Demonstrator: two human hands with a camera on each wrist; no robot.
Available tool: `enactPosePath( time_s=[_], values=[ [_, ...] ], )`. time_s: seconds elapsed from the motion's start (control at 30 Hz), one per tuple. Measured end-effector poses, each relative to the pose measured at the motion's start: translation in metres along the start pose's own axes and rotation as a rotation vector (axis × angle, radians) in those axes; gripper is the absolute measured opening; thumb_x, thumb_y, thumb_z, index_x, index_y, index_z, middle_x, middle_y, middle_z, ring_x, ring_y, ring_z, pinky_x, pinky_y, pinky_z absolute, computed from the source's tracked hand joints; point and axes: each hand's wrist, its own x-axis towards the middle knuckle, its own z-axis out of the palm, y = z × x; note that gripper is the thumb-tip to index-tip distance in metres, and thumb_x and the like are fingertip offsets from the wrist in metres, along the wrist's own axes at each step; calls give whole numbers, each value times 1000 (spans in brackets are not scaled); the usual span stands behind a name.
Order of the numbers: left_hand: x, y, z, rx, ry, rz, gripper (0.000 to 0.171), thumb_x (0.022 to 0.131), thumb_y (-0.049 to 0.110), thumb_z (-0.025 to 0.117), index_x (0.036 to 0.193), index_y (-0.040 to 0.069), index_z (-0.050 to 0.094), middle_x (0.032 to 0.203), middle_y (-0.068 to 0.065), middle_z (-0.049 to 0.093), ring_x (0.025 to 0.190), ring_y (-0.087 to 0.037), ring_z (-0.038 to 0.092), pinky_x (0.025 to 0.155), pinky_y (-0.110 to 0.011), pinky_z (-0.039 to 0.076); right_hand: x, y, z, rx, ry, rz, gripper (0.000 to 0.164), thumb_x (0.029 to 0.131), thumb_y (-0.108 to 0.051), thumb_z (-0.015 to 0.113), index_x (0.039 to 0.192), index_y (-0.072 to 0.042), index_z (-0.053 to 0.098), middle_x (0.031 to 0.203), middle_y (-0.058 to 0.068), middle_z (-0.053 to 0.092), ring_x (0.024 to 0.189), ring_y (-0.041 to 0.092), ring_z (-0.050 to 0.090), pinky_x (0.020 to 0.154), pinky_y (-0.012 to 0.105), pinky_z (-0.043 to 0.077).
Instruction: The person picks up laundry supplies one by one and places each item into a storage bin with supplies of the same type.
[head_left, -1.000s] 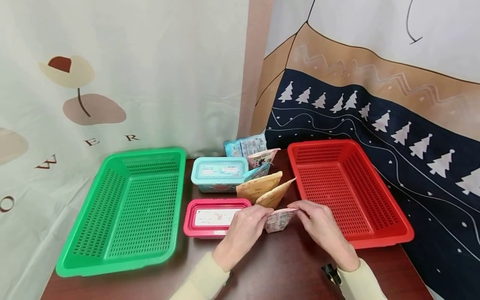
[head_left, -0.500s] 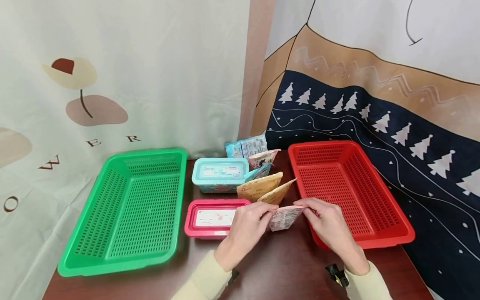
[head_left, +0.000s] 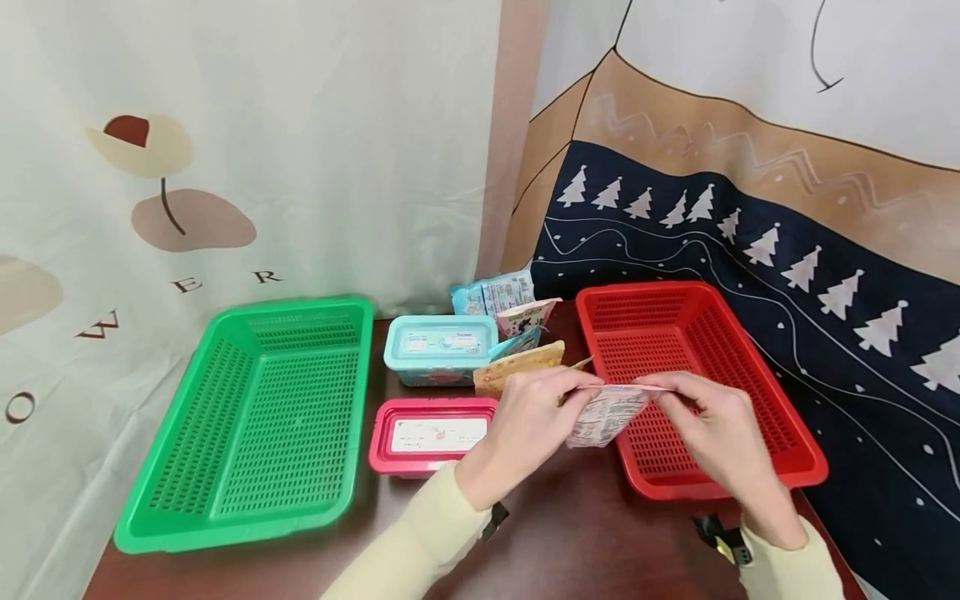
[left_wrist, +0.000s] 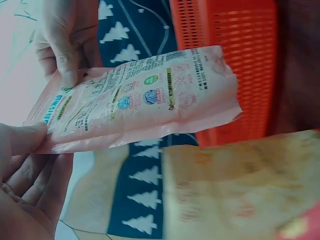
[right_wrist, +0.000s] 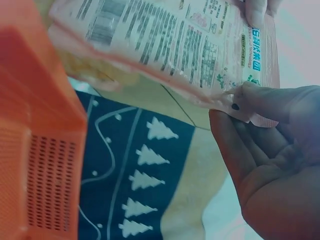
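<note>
A pink printed pouch (head_left: 609, 414) hangs by its top edge between both hands, its lower end overlapping the near left rim of the red basket (head_left: 660, 450) in the head view. My left hand (head_left: 532, 421) pinches one top corner, thumb against fingers. The opposite corner is pinched by my right hand (head_left: 716, 429), which is over the red basket. Small print and a barcode cover the side of the pouch (left_wrist: 150, 97) seen in the left wrist view. Just beyond the left hand stands a tan pouch (head_left: 521, 367); a second tan one behind the hand is mostly hidden.
A pink lidded box (head_left: 431, 437) and a light-blue lidded box (head_left: 441, 342) sit left of the pouches. Farther back are a small pink pouch (head_left: 528, 315), a blue pouch (head_left: 516, 343) and a blue-and-white packet (head_left: 495, 293). A green basket (head_left: 352, 450) stands at left.
Both hands have lifted the pink pouch and carried it to the right, from beside the pink box to the red basket's near left rim. The boxes and baskets have stayed put.
</note>
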Motion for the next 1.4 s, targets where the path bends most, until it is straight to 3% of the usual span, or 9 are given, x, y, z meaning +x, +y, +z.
enactPosePath(
  time_s=[0.2, 0.3, 0.43, 0.6, 0.7, 0.83, 1.07, 1.23, 1.4],
  values=[
    [30, 17, -2, 22, -49, 29, 18, 98, 23, 74, 114, 18, 81, 107, 4, 79, 90, -4, 70, 77, -11, 48, 16, 3, -28, -10, 19, 45, 29, 87, 10, 76, 105, -12, 82, 95, -3, 77, 67, -2, 52, 52, 15, 37],
    [45, 22, 2, 34, -64, 40, 20, 99, 24, 72, 116, 19, 81, 109, 6, 78, 91, -2, 70, 77, -7, 45, 25, 7, -40, -52, 16, 87, 23, 90, 5, 75, 106, -11, 82, 97, -2, 77, 74, -2, 55, 57, 12, 41],
    [66, 26, 11, 44, -66, 45, 20, 101, 24, 69, 116, 17, 80, 108, 5, 78, 85, 0, 68, 72, -4, 44, 37, 18, -53, -95, -18, 134, 17, 96, -2, 72, 110, -8, 80, 103, 12, 77, 78, -5, 56, 64, 7, 45],
    [91, 26, 25, 82, -52, 44, 15, 101, 21, 68, 110, 17, 80, 103, 6, 78, 74, 1, 63, 60, -4, 41, 52, 37, -65, -118, -82, 183, 18, 100, -13, 69, 115, -7, 78, 104, 21, 75, 73, 0, 55, 57, 12, 45],
    [105, 23, 33, 99, -61, 9, 15, 101, 20, 67, 108, 18, 80, 102, 7, 77, 71, 0, 60, 57, -7, 41, 63, 49, -68, -128, -113, 222, 21, 102, -20, 68, 116, -8, 77, 105, 21, 74, 71, 6, 56, 55, 15, 46],
    [121, 15, 44, 128, -103, -54, 15, 102, 20, 67, 110, 17, 79, 102, 6, 76, 69, -1, 58, 56, -9, 42, 76, 67, -65, -141, -156, 250, 25, 103, -26, 65, 117, -7, 76, 105, 22, 73, 69, 14, 57, 54, 19, 46],
    [140, -6, 69, 267, -166, -133, 14, 102, 21, 67, 109, 19, 79, 101, 8, 75, 73, -3, 62, 59, -13, 46, 88, 95, -49, -165, -220, 243, 22, 105, -21, 63, 116, -7, 76, 99, 18, 70, 69, 20, 54, 52, 24, 42],
    [143, -22, 87, 309, -180, -205, 14, 102, 22, 68, 108, 21, 80, 101, 8, 74, 77, -6, 63, 65, -18, 50, 91, 115, -33, -173, -240, 194, 18, 103, -16, 65, 113, -5, 77, 94, 16, 68, 59, 16, 45, 45, 27, 34],
    [140, -36, 99, 365, -179, -233, 18, 102, 21, 67, 112, 25, 81, 106, 9, 75, 85, -8, 66, 71, -23, 54, 90, 133, -15, -138, -235, 216, 19, 103, -15, 66, 113, -4, 78, 102, 20, 70, 58, 17, 46, 44, 27, 34]
  ],
)
